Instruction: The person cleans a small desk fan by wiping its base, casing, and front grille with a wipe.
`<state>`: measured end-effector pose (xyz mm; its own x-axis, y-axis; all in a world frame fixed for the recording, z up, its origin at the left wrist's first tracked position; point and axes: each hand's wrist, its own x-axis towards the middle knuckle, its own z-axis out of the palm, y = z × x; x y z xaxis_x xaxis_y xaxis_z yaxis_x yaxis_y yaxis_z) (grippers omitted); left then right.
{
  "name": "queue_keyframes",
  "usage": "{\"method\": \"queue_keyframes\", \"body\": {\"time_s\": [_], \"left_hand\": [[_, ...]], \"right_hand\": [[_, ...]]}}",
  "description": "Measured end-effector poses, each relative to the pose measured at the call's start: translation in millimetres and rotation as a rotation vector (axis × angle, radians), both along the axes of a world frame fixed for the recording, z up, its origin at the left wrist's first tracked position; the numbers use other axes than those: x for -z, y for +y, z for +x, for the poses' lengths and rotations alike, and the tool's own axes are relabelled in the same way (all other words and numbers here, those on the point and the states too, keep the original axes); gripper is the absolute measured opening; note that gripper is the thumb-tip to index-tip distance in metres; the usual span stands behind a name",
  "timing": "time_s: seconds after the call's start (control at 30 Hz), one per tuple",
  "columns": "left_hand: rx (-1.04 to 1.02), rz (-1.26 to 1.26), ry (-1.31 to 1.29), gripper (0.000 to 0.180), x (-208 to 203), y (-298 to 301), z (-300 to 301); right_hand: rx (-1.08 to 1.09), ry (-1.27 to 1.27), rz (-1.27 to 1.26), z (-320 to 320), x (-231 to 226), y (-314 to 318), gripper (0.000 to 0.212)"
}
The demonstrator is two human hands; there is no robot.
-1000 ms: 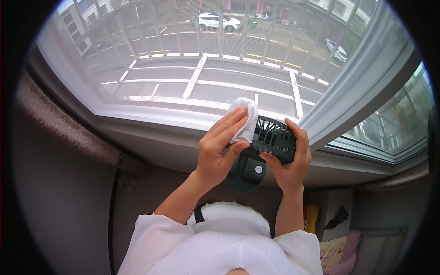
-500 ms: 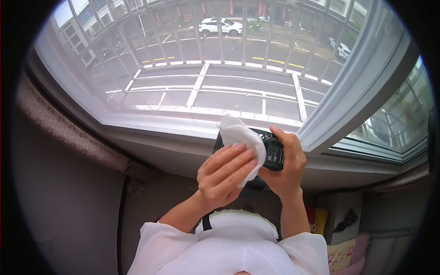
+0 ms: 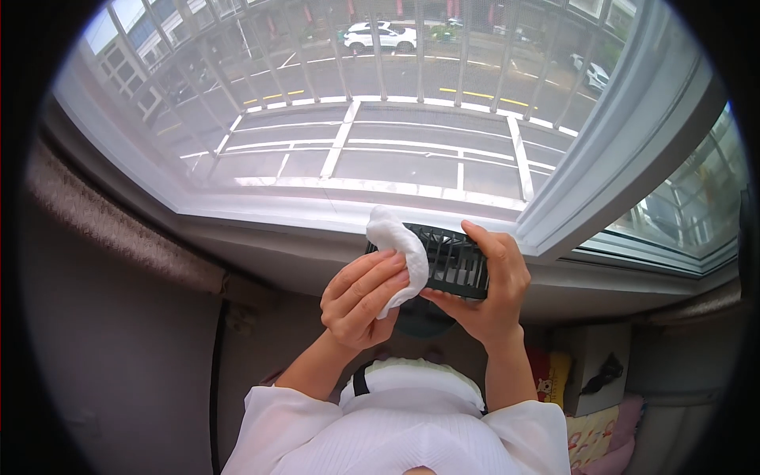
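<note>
My right hand [image 3: 495,293] grips the right end of a small dark green fan [image 3: 453,265], thumb along its near edge and fingers around the far side. The fan has a slatted grille facing up, and a rounded dark green base [image 3: 423,318] shows below it. A folded white cloth [image 3: 410,249] is pinched in my left hand [image 3: 360,301], fingers pressed on top. The cloth lies against the left part of the grille and covers some of it; my left hand hides more of that end.
Just beyond the fan runs a white window sill [image 3: 293,232], with a barred window above it. At the right stands a white window frame [image 3: 609,150]. A grey box [image 3: 598,372] and patterned bedding [image 3: 590,439] are at the lower right, beside a yellow and red item [image 3: 552,376].
My left hand and the cloth have slid left along the fan, uncovering more of the grille. My right hand keeps its hold on the right end.
</note>
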<state>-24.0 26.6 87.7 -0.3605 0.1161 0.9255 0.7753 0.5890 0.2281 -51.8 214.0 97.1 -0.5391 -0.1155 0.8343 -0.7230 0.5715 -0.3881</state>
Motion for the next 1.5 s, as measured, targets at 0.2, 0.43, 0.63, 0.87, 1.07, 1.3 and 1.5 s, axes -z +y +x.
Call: {"method": "queue_keyframes", "body": {"time_s": [0.2, 0.43, 0.63, 0.87, 1.07, 1.3, 1.5], "left_hand": [[-0.036, 0.151, -0.025, 0.018, 10, -3, -1], [-0.055, 0.495, -0.156, 0.017, 8, -21, 5], [0.009, 0.021, -0.086, 0.034, -2, -13, 4], [0.184, 0.118, -0.308, 0.033, -10, -17, -10], [0.201, 0.065, -0.367, 0.033, -23, -15, -13], [0.066, 0.028, -0.233, 0.026, -11, -16, 11], [0.053, 0.045, -0.214, 0.024, -4, -25, 18]], "right_hand": [[-0.032, -0.014, -0.025, 1, -2, 0, 0.073], [-0.046, -0.02, -0.043, 1, 0, 3, 0.072], [-0.042, -0.038, -0.03, 4, -1, 3, 0.073], [-0.048, -0.034, -0.005, 8, 1, 0, 0.077], [-0.037, -0.053, -0.027, 6, -1, 0, 0.077], [-0.077, -0.039, -0.019, 6, 4, 3, 0.079], [-0.064, -0.042, 0.003, 6, 0, 1, 0.076]]}}
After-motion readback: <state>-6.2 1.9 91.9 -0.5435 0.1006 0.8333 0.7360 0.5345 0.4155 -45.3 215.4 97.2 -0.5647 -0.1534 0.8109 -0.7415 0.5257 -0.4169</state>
